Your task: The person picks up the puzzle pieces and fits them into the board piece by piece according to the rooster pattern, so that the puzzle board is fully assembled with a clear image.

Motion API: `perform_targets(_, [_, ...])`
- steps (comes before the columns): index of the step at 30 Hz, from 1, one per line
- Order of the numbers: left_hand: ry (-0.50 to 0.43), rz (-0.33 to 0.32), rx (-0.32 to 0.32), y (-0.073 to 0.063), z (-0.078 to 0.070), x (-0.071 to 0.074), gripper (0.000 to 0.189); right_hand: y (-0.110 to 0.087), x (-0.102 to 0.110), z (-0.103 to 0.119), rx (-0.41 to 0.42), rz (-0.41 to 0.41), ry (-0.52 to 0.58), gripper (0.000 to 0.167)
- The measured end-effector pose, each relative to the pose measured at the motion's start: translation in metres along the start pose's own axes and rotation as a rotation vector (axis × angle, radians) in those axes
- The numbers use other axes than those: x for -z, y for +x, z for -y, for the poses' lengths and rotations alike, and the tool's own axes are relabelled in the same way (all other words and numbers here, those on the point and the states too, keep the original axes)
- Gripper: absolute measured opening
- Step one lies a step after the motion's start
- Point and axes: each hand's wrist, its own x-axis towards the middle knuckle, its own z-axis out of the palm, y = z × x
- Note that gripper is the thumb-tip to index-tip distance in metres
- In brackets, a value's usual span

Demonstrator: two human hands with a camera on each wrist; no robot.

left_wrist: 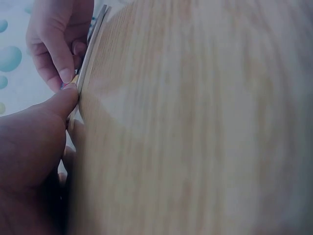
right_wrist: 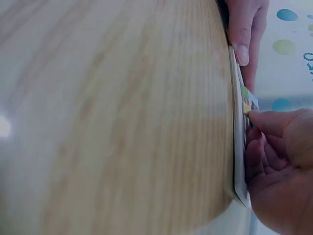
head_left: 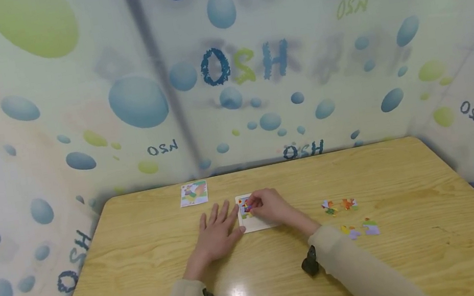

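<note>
Bubble-printed walls point(head_left: 273, 142) back a wooden table point(head_left: 144, 266). A white tray point(head_left: 256, 224), its contents partly hidden, lies beneath the right hand point(head_left: 270, 207). Only the head view shows loose pieces point(head_left: 371, 226) right of its fingers and a picture card point(head_left: 193, 194) beyond the left fingers. Spread wide, the left hand point(head_left: 218, 235) touches the tray; the right pinches a tilted puzzle piece point(right_wrist: 247, 103) over it.

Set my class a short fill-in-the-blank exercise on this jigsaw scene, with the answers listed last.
1. The ____ hand pinches a puzzle piece.
2. The left hand touches the tray, whose rim is coloured ____.
3. The loose pieces lie to the ____ of the tray.
4. The picture card lies near the table's ____ edge.

Answers: right; white; right; far.
</note>
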Motion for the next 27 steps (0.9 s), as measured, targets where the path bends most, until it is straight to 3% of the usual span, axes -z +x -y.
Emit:
perform_targets(7, [0.013,0.009,0.011,0.0005,0.0039,-0.0043,0.066,-0.0002,-0.0057,0.0002,-0.005,-0.016,-0.042,0.010])
perform_targets(19, [0.005,-0.012,-0.014,-0.0013,-0.0017,0.0021,0.064,0.0004,-0.0078,0.0013,-0.039,-0.034,-0.059,0.008])
perform_targets(27, [0.016,-0.002,0.005,0.0019,0.0031,-0.0039,0.066,0.0002,-0.0074,0.0019,-0.075,-0.047,-0.045,0.009])
